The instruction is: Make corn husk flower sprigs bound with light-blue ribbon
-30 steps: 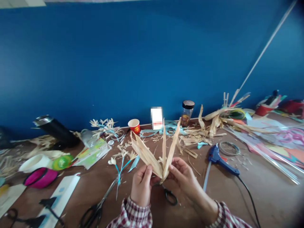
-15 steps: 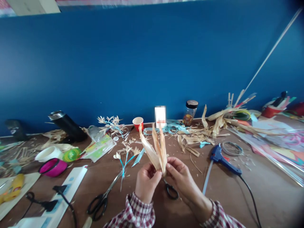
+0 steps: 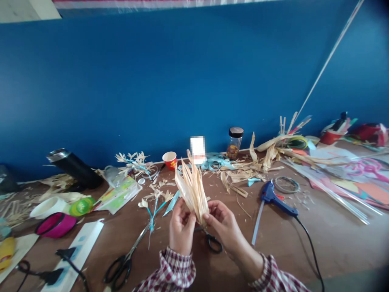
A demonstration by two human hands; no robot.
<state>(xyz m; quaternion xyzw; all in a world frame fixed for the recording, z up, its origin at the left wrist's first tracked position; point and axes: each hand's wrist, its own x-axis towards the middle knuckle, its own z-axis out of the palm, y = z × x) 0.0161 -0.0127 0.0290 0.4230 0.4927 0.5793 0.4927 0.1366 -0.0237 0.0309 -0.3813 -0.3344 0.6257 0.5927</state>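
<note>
Between my two hands stands a dried corn husk (image 3: 194, 188), pale tan, its long strips fanning upward. My left hand (image 3: 182, 229) pinches its lower left side between thumb and fingers. At the lower right side, my right hand (image 3: 223, 223) grips it the same way. Behind and below the husk's base shows the black handle of a pair of scissors (image 3: 214, 244); its blades are mostly hidden. Left of my hands lies a small bunch of husk flowers (image 3: 154, 205) with blue-wrapped stems, touching larger black-handled scissors (image 3: 120, 267).
A blue glue gun (image 3: 275, 198) with its cord lies to the right. At the back are a red paper cup (image 3: 170, 160), a lidded jar (image 3: 235, 144) and husk scraps (image 3: 240, 176). A power strip (image 3: 75, 253) and a black flask (image 3: 74, 168) are on the left.
The husk's strips have spread into a wider fan between my hands, which still hold its base. The whole view has shifted, so the table things appear further left.
</note>
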